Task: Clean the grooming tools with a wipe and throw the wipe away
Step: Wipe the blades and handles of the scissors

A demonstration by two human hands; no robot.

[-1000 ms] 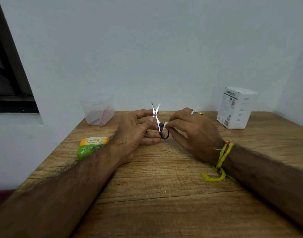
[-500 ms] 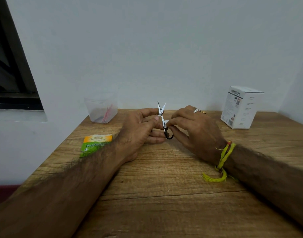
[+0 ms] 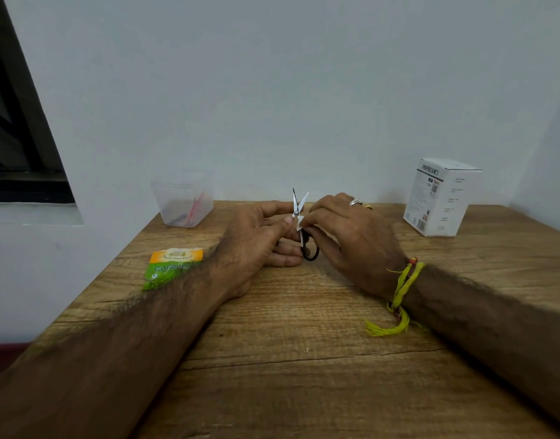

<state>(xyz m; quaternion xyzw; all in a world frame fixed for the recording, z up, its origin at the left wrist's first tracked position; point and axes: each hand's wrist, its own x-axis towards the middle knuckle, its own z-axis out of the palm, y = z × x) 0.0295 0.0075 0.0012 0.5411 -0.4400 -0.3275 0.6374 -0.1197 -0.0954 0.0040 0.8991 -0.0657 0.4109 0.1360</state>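
Table (image 3: 304, 359): I see a wooden top running to a pale wall, both forearms laid across it.
Box (image 3: 440, 198): white carton, upright at the far right, well apart from the hands.
Tub (image 3: 183, 201): clear plastic, standing at the far left by the wall, with something red inside that I cannot make out.
Packet (image 3: 172, 266): green and orange sachet lying flat at the left, its near edge hidden behind the left forearm.
Left hand (image 3: 253, 245): fingers curled round the lower part of the scissors, thumb tip up by the pivot.
Right hand (image 3: 351, 236): rings on the fingers, yellow thread at the wrist; fingertips pinch the wipe against the scissors.
Scissors (image 3: 299, 205): small, held upright above the table between the two hands, blades slightly parted and pointing up, black handle loops at the bottom.
Wipe (image 3: 300, 223): only a small white scrap shows, just below the pivot, touching the metal.
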